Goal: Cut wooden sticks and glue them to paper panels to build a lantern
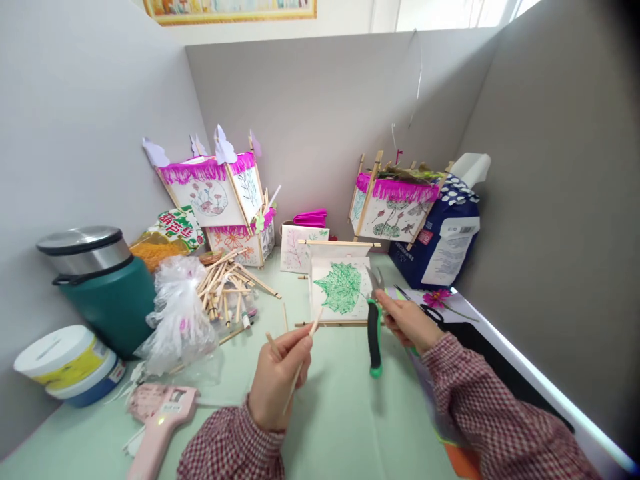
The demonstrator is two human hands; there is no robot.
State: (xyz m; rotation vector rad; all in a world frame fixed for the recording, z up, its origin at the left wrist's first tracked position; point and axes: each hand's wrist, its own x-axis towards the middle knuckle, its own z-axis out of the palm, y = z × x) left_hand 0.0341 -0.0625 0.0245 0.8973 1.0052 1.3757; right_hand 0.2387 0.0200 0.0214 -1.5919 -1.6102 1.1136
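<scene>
- In your left hand (280, 373), thin sticks (317, 321) of pale, bare, matt wood.
- In your right hand (407, 323), pruning shears (374, 340) with grey metal blades and a black-and-green plastic-looking handle.
- Around your wrists, checked sleeves (480, 393) of matt woven cloth.
- Just beyond both your hands, a leaf-print panel (343, 288) of matt white paper.
- Left of your left hand, a pink glue gun (163, 415) of smooth plastic, a crinkled, glossy clear plastic bag (177, 317) and a teal flask (107, 303) with a shiny metal-topped lid.

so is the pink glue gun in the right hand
No, the pink glue gun lies on the table, and the right hand holds green-handled cutters.
</scene>
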